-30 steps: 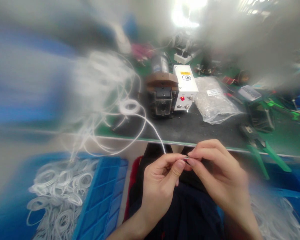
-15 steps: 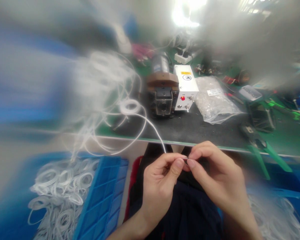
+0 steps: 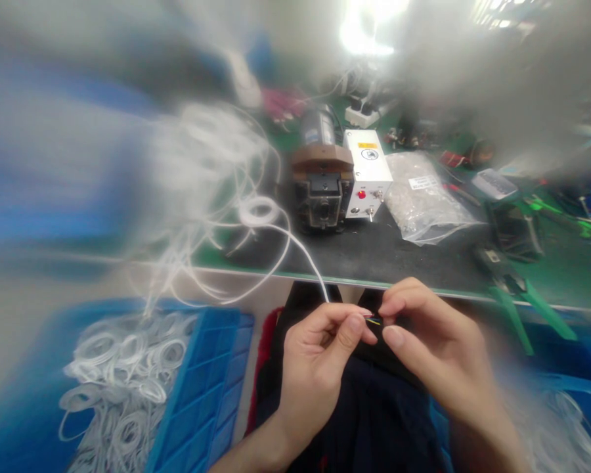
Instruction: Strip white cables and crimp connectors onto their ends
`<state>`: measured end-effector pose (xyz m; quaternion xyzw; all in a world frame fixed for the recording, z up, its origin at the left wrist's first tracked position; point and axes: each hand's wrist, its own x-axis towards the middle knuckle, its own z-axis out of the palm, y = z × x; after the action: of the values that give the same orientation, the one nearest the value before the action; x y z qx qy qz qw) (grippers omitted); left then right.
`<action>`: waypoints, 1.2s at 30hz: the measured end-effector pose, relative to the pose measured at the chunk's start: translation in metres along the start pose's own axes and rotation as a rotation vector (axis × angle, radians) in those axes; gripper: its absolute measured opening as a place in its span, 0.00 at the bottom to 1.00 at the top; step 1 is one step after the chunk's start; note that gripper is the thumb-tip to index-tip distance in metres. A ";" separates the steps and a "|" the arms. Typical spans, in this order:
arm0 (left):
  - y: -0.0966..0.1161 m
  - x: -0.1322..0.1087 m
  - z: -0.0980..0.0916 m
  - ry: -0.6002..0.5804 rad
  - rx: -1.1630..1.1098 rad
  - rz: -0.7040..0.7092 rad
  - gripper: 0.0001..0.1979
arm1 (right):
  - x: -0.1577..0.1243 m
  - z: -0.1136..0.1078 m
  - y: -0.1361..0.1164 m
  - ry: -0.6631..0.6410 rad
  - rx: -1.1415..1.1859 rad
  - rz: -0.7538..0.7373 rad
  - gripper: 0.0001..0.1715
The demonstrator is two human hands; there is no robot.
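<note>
Between thumb and forefinger, my left hand point(image 3: 320, 358) pinches the end of a white cable point(image 3: 311, 257). Thin coloured wires point(image 3: 373, 320), a yellow one among them, stick out of that end to the right. The cable runs up from my left hand to a coil point(image 3: 259, 211) lying on the bench. My right hand point(image 3: 431, 335) is just right of the wire tips, its thumb and forefinger apart with a gap between them. Whether a fingertip of it still touches a wire is too small to tell.
A machine with a clear front guard point(image 3: 324, 207) and a white control box point(image 3: 367, 172) stands ahead. Right of it lie a plastic bag point(image 3: 426, 197) and green-handled pliers point(image 3: 522, 289). White cables point(image 3: 201, 164) heap at left. Blue crates point(image 3: 204, 387) of coiled cable flank my lap.
My right thumb and forefinger have parted and drawn slightly right, off the wire ends. The coloured wires now show spread out. My left hand keeps its pinch on the cable.
</note>
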<state>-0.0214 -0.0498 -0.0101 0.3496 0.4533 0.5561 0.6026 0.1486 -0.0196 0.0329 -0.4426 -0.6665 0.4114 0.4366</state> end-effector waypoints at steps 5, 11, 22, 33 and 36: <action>0.005 0.001 -0.001 -0.039 0.040 0.016 0.05 | 0.007 -0.003 -0.002 -0.062 0.011 0.015 0.07; 0.007 0.002 -0.001 -0.030 0.125 0.039 0.04 | 0.007 -0.004 -0.003 -0.054 -0.022 0.015 0.07; 0.004 -0.001 -0.003 -0.026 0.210 0.123 0.04 | 0.005 -0.003 -0.002 -0.049 -0.076 -0.036 0.08; 0.002 0.000 -0.004 -0.031 0.226 0.155 0.06 | 0.002 -0.006 -0.001 -0.076 -0.057 0.004 0.07; 0.002 0.000 -0.005 -0.032 0.227 0.156 0.06 | 0.000 -0.006 0.000 -0.072 -0.075 -0.007 0.07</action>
<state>-0.0264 -0.0501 -0.0100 0.4585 0.4753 0.5407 0.5211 0.1541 -0.0184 0.0346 -0.4413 -0.6981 0.4004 0.3969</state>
